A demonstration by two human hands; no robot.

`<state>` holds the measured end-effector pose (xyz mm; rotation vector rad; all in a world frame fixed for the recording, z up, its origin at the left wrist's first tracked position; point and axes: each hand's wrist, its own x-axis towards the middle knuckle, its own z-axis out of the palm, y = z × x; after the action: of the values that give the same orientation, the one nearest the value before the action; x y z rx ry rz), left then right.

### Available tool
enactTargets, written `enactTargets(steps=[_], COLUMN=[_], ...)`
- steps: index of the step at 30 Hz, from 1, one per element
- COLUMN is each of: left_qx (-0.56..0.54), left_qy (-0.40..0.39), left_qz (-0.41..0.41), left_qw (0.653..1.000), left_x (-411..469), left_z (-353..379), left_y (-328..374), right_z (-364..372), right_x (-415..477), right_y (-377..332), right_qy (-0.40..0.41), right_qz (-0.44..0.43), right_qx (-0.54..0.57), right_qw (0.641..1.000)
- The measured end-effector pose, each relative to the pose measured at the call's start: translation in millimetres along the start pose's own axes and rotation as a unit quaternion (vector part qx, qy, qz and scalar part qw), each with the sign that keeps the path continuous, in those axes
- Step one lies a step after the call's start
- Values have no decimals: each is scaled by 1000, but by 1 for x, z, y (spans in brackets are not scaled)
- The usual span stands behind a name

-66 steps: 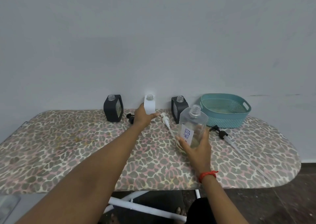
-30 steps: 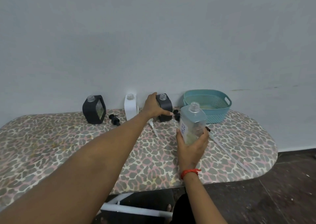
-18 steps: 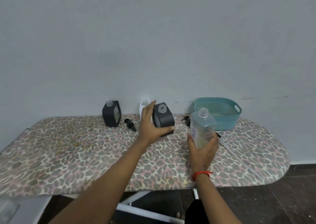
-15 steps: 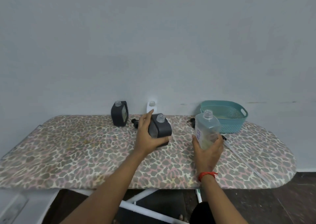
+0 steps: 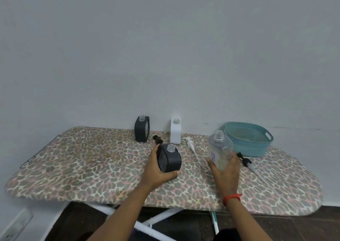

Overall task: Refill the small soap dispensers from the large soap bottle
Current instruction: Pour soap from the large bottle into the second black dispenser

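- Dispenser (image 5: 170, 159), a dark one with open neck, is sitting near the front of the surface (image 5: 92, 167); the left hand (image 5: 156, 170) fingers are grasping it.
- Right hand (image 5: 225, 170) fingers are grasping the bottle (image 5: 219, 151), upright, uncapped, holding little soap.
- Pouring is not yet starting, I think; two other dispensers, dark (image 5: 141, 131) and white (image 5: 175, 131), are waiting open at the wall (image 5: 165, 47).
- Pumps (image 5: 190, 144) are lying loose, so they must be put back later.
- Leopard-print cover is lying on the surface; a teal basket (image 5: 248, 138) is standing at the right, against a plain grey wall.
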<state>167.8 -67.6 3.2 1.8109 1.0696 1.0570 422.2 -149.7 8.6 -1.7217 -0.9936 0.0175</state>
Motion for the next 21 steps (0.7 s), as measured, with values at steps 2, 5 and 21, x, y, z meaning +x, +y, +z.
enactTargets(steps=[2,5,21], left_qx=[12,44,51], left_qy=[-9,-26,5], left_qz=[6,22,13], left_qw=[1000,998,999], left_x=[1,2,1], left_z=[0,-1,-2], left_y=[-1,1,-2], right_z=[0,0,-25], right_x=[-2,-2,45], right_y=[-3,-2,-37], right_qy=[-11,-15,-190], right_qz=[5,10,-177], right_qx=[14,21,-152], right_qw=[1000,1000,954])
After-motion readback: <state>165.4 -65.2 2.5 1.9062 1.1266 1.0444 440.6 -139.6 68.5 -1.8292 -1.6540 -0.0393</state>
